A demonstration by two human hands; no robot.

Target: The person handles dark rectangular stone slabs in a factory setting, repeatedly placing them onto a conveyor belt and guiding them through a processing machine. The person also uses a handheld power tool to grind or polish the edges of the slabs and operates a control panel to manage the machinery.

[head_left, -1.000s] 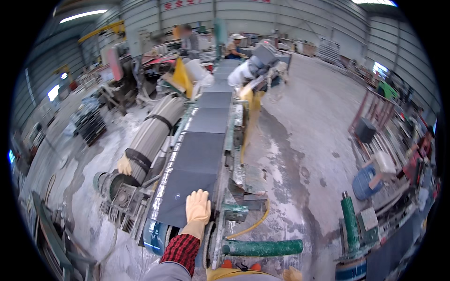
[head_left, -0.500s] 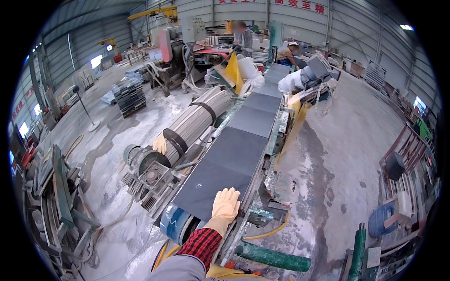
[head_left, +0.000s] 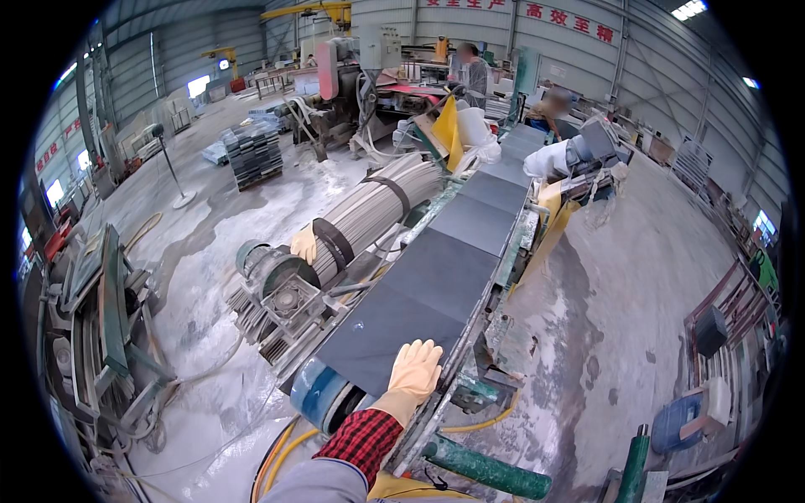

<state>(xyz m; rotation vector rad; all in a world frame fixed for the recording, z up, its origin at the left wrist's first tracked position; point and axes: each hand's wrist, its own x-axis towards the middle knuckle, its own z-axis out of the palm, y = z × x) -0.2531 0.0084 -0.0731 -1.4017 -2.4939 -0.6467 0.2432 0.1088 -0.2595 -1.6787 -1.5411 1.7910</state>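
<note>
My left hand (head_left: 414,370), in a cream rubber glove with a red checked cuff above it, lies palm down on a dark grey stone slab (head_left: 390,323). Its fingers are stretched out, near the slab's right edge at the close end of a belt conveyor. Beneath that end shows the conveyor's blue roller (head_left: 315,392). Farther up, more dark slabs (head_left: 474,220) lie end to end in a line. A loose cream glove (head_left: 303,243) rests on a strapped bundle of long pale strips (head_left: 369,210), beside a dusty motor (head_left: 281,281). My right hand is out of sight.
Green rollers (head_left: 490,466) jut out at the conveyor's near right. Yellow hose (head_left: 482,426) runs alongside. Two people, one crouching (head_left: 547,116), are at the far end. A slab stack (head_left: 254,155) stands left; a blue plastic drum (head_left: 677,423) lies right.
The whole view has swung slightly left, so the scene sits farther right. My left hand stays flat on the near slab. The far crouching person's head has dipped lower.
</note>
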